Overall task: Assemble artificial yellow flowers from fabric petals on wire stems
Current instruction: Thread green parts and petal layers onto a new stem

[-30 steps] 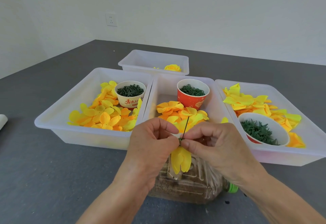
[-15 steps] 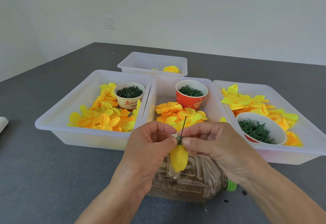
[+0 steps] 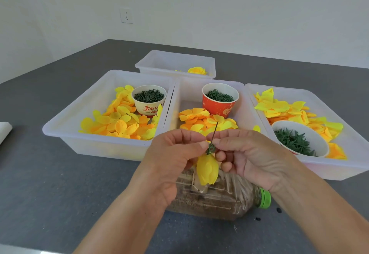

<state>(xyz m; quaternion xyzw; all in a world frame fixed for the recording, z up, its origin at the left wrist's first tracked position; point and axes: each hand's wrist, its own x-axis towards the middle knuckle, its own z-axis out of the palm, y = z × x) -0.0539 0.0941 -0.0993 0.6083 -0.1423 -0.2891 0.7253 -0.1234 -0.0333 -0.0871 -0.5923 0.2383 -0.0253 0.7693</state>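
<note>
Between both hands [image 3: 173, 159], yellow bud [image 3: 207, 170].

Centre of frame: left hand [image 3: 171, 159] and right hand [image 3: 253, 153], fingertips pinching a thin wire stem [image 3: 214, 132] with a small green ring [image 3: 210, 149]; a closed yellow bud [image 3: 206, 170] hangs below.
Beneath the hands: clear plastic bottle [image 3: 215, 201] lying on its side, green cap at right.
Mid-frame, on grey counter [image 3: 50, 183]: three white trays [image 3: 103, 145] of yellow petals [image 3: 119, 124], each holding a cup of green parts.
Behind: a smaller tray [image 3: 175, 62] with one yellow flower [image 3: 197, 70].
Upper left: wall socket [image 3: 126, 15].
</note>
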